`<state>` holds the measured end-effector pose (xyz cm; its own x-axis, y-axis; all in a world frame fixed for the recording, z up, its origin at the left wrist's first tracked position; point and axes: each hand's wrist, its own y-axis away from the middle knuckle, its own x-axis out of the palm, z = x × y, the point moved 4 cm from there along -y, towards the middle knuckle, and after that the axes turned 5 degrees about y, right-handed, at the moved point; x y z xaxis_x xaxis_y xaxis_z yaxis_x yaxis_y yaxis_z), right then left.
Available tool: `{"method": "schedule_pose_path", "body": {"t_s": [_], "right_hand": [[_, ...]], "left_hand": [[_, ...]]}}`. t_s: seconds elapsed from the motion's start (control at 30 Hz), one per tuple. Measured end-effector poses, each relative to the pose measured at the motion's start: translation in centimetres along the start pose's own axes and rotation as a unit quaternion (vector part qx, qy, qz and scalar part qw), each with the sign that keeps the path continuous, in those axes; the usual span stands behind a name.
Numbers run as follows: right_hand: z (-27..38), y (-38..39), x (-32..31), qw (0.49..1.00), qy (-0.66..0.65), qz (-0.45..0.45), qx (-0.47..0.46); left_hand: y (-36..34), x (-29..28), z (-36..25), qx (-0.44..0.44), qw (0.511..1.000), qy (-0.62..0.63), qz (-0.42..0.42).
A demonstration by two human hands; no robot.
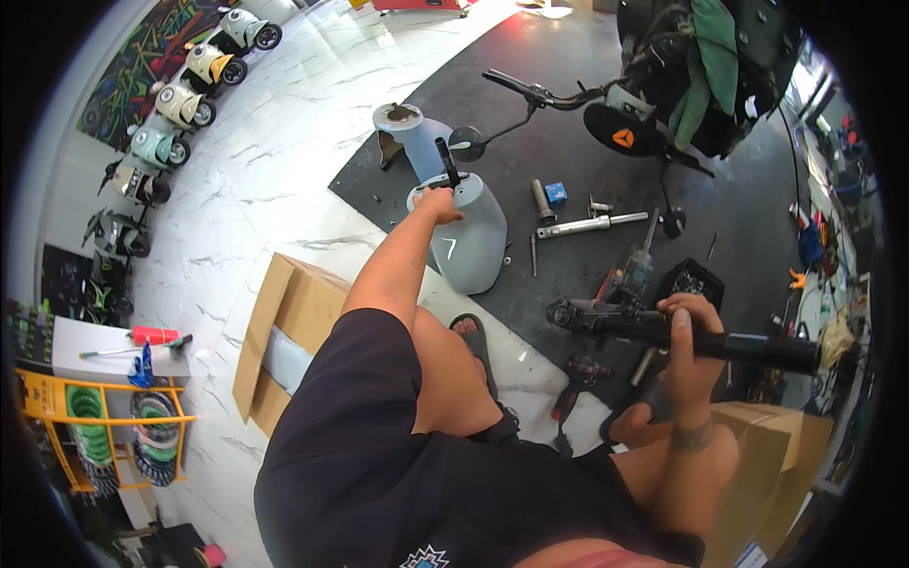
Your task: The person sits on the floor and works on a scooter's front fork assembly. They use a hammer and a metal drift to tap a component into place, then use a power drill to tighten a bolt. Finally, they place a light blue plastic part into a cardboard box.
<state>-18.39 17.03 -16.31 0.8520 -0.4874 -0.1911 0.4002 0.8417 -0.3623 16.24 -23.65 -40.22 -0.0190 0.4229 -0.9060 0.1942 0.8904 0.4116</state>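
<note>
A black tube (767,350) is lying sideways in the right hand (696,355), above the dark mat (568,147); the fingers are wrapping round it, their grip partly hiding its middle. The left hand (438,204) is resting at the top of a pale grey panel (471,248), beside a black rod (446,161); I cannot tell whether its fingers are closing on the rod. Small parts in a black tray (672,281) are blurring together, and the upper edge is cutting off a scooter (625,133)
</note>
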Motion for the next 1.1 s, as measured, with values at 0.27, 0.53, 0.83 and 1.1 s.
{"method": "schedule_pose_path", "body": {"t_s": [0.27,0.53,0.83,1.1], "right_hand": [[0.3,-0.1,1.2,0.999,0.029,0.003,-0.03],[-0.7,-1.5,4.6,0.976,0.208,-0.011,0.065],[2.8,0.0,3.4,0.955,0.27,0.122,0.006],[0.1,8.4,-19.7,0.874,0.403,-0.238,0.132]], "left_hand": [[6.3,-8.0,-14.0,0.254,0.952,-0.119,0.122],[34.4,-19.6,-28.0,0.657,0.582,0.478,-0.032],[34.1,-21.2,-24.4,0.545,0.543,0.633,-0.081],[34.0,-19.6,-22.4,0.52,0.511,0.68,-0.08]]}}
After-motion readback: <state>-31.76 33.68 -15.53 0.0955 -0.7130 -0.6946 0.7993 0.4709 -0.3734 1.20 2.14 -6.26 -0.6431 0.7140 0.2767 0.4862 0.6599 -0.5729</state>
